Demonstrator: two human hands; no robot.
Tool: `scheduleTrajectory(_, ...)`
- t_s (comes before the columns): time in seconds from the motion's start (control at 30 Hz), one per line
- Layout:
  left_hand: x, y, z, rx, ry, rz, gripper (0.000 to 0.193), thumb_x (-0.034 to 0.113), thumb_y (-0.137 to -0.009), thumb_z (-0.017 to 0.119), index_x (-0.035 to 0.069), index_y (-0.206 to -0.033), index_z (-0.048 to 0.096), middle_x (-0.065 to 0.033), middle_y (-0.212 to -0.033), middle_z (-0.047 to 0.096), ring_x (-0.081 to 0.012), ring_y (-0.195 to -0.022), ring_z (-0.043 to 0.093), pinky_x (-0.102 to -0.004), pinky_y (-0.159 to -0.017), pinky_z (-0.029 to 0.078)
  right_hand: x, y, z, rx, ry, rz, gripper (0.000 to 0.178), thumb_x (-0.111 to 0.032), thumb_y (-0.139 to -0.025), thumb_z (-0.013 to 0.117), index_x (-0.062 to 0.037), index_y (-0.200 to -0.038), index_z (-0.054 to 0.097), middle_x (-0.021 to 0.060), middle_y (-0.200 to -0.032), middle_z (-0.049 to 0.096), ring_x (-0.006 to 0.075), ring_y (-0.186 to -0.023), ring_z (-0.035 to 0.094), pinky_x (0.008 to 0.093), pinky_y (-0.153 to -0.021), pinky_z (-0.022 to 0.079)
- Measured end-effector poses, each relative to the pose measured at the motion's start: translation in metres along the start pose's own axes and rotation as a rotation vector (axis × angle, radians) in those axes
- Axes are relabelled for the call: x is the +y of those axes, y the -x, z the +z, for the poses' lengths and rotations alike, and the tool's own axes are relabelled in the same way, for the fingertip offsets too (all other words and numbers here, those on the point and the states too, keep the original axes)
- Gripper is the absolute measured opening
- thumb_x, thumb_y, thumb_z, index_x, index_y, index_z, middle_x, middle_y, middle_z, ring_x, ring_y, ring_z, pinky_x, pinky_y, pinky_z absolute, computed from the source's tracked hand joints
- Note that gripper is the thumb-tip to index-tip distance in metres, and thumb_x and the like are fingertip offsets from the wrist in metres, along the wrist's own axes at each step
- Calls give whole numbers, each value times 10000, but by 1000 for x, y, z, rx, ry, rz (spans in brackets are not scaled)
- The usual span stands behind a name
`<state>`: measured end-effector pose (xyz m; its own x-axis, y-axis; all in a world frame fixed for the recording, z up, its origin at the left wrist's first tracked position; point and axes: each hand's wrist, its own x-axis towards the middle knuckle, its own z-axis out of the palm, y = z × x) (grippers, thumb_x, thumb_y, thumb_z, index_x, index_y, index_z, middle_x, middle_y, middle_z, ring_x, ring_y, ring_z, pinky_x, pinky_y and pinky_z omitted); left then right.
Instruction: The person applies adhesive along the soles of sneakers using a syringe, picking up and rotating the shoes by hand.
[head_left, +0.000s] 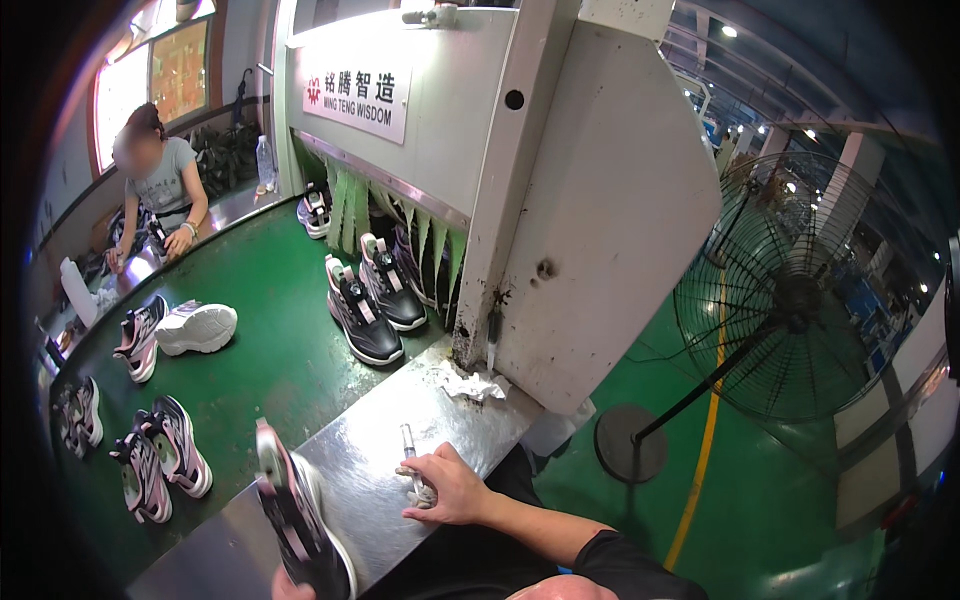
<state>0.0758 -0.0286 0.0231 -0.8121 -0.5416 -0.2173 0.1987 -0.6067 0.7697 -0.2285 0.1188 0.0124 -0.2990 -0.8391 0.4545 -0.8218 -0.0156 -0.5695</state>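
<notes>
left hand grips sneaker | right hand on pen

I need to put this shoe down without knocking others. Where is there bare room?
Bare steel ledge lies between the held shoe and the right hand. Green belt is open mid-way. Crowded: pairs at left, shoes by the machine.

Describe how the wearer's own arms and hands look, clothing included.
The right hand is bare, with no glove, ring or watch visible. Its forearm is bare up to a short black sleeve near the elbow. Only a sliver of the left hand shows at the lower edge, apparently bare too.
</notes>
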Motion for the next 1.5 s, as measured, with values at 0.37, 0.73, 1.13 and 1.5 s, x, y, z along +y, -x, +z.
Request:
scheduleTrajectory(0.37, 2, -167, 43, 91, 41, -116, 430, 283, -944, 467, -47, -1215, 417, -233, -1190, 513, -343, -980, 599, -389, -809, 530, -9, 7, 18, 50, 15, -25, 635, -389, -644, 797, -54, -1123, 548, 93, -993, 607, 266, -824, 513, 351, -810, 395)
scheduleTrajectory(0.73, 113, -57, 142, -872, -190, 412, 946, 691, -845, 162, -121, -1239, 444, -275, -1205, 525, -342, -1163, 504, -407, -974, 402, 11, 11, 17, 94, 70, 37, 652, -347, -591, 818, -16, -1086, 553, 108, -961, 577, 279, -855, 481, 383, -778, 390)
scheduleTrajectory(1.13, 117, -40, 135, -929, -136, 559, 538, 390, -881, 387, -100, -1023, 556, -247, -982, 605, -335, -969, 599, -412, -851, 482, 3, 5, 18, 59, 49, 43, 666, -381, -617, 803, -1, -1102, 550, 96, -948, 572, 261, -850, 451, 345, -761, 398)
scheduleTrajectory(1.5, 102, -58, 10, 57, -401, 516, 207, 116, -949, 479, -43, -1044, 572, -124, -813, 641, -257, -774, 643, -319, -688, 519, 4, -3, 9, 50, 64, 17, 634, -328, -582, 822, -45, -1088, 564, 88, -940, 599, 269, -806, 484, 346, -741, 411)
